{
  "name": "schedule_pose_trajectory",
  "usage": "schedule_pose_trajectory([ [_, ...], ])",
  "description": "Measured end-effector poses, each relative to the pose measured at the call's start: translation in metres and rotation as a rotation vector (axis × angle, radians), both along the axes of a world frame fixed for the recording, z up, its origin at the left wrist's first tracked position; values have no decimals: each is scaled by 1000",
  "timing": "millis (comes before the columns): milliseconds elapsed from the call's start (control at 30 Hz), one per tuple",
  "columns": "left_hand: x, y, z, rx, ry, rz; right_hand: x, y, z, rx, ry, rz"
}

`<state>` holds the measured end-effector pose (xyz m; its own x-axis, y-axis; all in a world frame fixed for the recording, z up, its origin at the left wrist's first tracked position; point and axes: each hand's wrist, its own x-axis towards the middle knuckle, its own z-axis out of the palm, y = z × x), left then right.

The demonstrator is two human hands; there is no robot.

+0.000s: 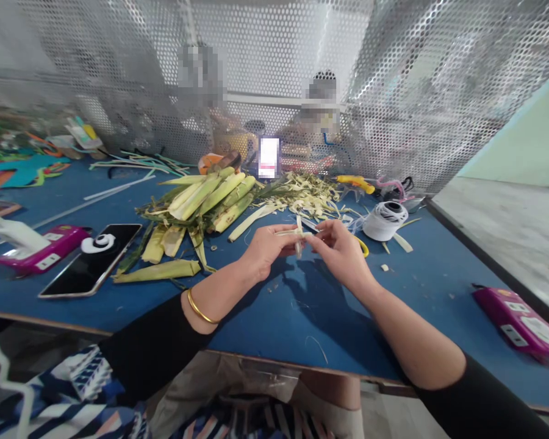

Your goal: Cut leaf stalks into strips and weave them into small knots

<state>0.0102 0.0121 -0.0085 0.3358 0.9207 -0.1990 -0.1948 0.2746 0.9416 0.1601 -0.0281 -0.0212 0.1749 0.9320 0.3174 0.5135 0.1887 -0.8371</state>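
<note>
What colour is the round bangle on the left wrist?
The smooth, round metal bangle is gold, showing best in the head view.

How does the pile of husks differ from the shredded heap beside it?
The husk pile is made of long, broad leaves, while the shredded heap is short, narrow bits. The husk pile is stacked up with leaves overlapping; the shredded heap spreads lower and looser. Both have pale yellow-green tones and rest on the blue table.

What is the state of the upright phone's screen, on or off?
On: the phone shows a bright white display with a pinkish band.
</note>
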Motion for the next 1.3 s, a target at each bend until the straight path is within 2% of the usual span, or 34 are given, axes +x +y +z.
schedule_pose_trajectory([
  [67,-1,-1,2,-16,6,-57,3,3,-1,-2,72,91],
  [167,-2,-2,4,-35,41,-125,5,5,-2,-14,46,154],
  [333,-2,-2,3,-28,128,-109,6,4,-1,-25,19,200],
  [433,-2,-1,0,-31,127,-98,7,4,2,-18,-62,166],
  [567,-2,2,-2,-40,91,-116,8,1,9,3,-160,45],
  [667,-2,4,-3,-57,62,-122,10,0,13,4,-154,-13],
  [767,-3,4,-3,-64,55,-123,12,2,12,-35,-130,0],
  [867,-4,3,-2,-53,91,-146,12,6,8,-90,-44,44],
  [1100,-2,-1,-3,-59,148,-285,4,6,5,-162,365,114],
  [1300,0,-5,-2,16,244,-275,1,4,3,-151,417,175],
])
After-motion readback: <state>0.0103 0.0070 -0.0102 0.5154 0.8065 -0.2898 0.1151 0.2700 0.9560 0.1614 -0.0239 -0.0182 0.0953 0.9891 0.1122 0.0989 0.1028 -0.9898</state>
